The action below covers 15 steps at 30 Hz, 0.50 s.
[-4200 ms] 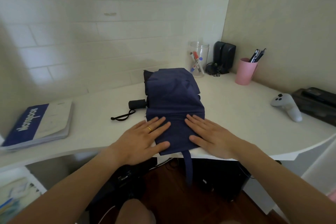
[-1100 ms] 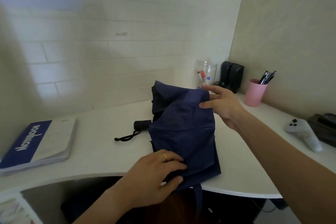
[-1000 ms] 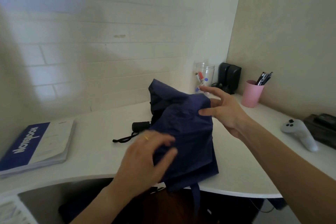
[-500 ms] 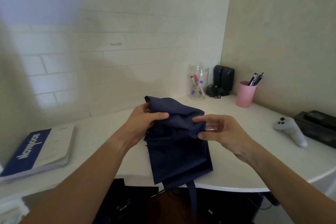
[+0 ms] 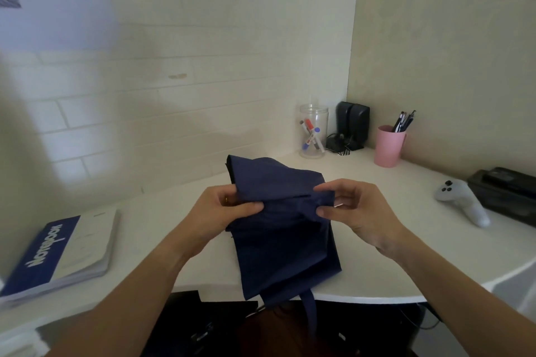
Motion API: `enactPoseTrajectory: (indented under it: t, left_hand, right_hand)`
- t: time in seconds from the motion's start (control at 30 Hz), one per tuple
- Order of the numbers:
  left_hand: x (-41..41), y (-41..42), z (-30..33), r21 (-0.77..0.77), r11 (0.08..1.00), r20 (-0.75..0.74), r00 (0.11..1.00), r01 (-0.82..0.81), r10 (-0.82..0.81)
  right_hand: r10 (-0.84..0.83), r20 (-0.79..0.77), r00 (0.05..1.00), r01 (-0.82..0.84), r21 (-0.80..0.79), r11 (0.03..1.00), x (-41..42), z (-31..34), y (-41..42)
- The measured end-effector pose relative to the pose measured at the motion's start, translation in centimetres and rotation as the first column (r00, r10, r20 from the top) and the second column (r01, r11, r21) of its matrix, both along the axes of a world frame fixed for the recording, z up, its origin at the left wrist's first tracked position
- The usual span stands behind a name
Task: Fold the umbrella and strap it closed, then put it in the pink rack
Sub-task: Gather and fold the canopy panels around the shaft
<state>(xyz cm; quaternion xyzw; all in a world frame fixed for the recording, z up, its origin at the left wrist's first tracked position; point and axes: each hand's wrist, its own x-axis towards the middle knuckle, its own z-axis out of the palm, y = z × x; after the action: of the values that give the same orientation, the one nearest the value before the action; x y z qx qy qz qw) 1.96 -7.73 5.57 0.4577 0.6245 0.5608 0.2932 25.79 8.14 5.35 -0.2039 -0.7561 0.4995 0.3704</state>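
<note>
The navy blue umbrella [image 5: 284,240] lies collapsed on the white desk [image 5: 391,255], its loose canopy fabric bunched and partly lifted at the far end. My left hand [image 5: 223,211] pinches the fabric's left side. My right hand [image 5: 356,209] pinches the right fold between thumb and fingers. The closing strap [image 5: 309,313] dangles over the desk's front edge. The handle is hidden under the fabric and my left hand. No pink rack is in view; a pink cup [image 5: 388,145] with pens stands at the back right.
A blue-and-white notebook [image 5: 61,252] lies at the left. A clear jar of markers [image 5: 313,132] and black speakers [image 5: 352,124] stand in the back corner. A white game controller [image 5: 461,200] and a black case [image 5: 507,194] lie at the right.
Both hands left the flat fabric at the front edge and took hold of the canopy's far end, left hand on the left fold, right on the right. The view tilted up.
</note>
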Motion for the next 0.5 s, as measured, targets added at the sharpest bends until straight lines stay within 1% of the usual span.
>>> enactPoseTrajectory:
  t: [0.07, 0.13, 0.2, 0.3, 0.43, 0.47, 0.5]
  left_hand:
    - [-0.3, -0.9, -0.5, 0.038, 0.998, 0.014, 0.999, 0.051, -0.051]
    - [-0.2, -1.5, -0.7, 0.037, 0.991, 0.058, 0.990, 0.125, -0.127]
    - [0.3, -1.9, -0.8, 0.025, 0.987, 0.068, 0.985, 0.160, -0.161]
    - [1.3, -2.3, -0.9, 0.018, 0.994, 0.006, 0.994, 0.111, -0.111]
    - [1.8, -2.2, -1.5, 0.058, 0.998, -0.074, 0.997, 0.009, -0.005]
    - [1.9, -2.3, -1.7, 0.058, 0.998, -0.105, 0.994, -0.003, 0.009]
    - [2.0, -2.4, -1.8, 0.050, 0.999, -0.168, 0.986, -0.006, 0.015]
  right_hand:
    - [0.012, 0.019, 1.000, -0.013, 0.035, 0.999, 0.4, -0.3, 0.3]
    - [0.032, 0.029, 0.999, -0.033, 0.050, 0.998, 0.6, -0.6, 0.5]
    - [0.053, 0.034, 0.998, -0.055, 0.064, 0.996, 0.7, -0.7, 0.4]
    - [0.081, 0.038, 0.996, -0.084, 0.084, 0.993, 0.8, -0.8, 0.2]
    - [0.075, 0.056, 0.996, -0.082, 0.140, 0.987, 0.8, -1.1, 0.0]
    - [0.073, 0.055, 0.996, -0.080, 0.136, 0.987, 0.8, -1.1, 0.0]
    - [0.070, 0.056, 0.996, -0.077, 0.138, 0.987, 0.8, -1.2, 0.0]
